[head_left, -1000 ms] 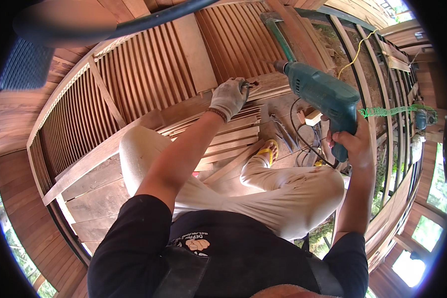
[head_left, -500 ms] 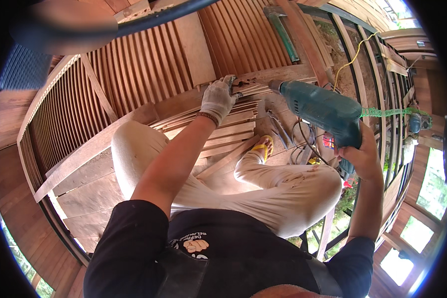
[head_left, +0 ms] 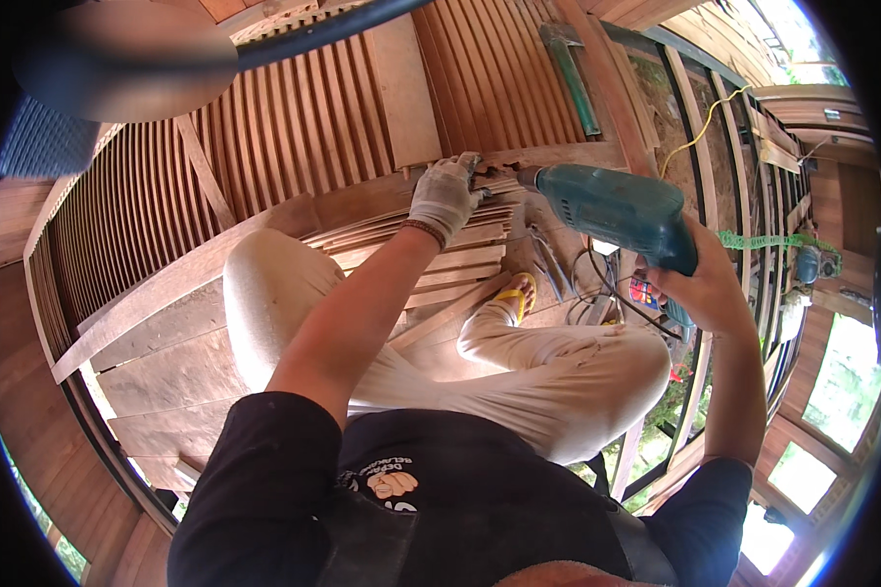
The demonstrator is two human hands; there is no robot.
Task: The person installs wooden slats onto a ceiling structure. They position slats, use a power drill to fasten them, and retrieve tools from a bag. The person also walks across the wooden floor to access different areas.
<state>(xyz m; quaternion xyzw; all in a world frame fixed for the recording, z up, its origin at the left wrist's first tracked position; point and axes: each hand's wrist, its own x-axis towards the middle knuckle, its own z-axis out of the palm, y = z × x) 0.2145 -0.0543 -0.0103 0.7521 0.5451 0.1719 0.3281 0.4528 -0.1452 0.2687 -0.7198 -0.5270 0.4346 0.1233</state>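
Gloved, the left hand was held at a wooden rail, thumb apart from fingers, though whether anything was pinched could not be told, while to its right a teal drill, its tip near those fingers, was gripped by its handle in the bare right hand. For good work, the drill was best kept steady, with the fingertips clear of its tip. White lettering was printed on the black shirt, and print too small to read on a red-and-blue pack.
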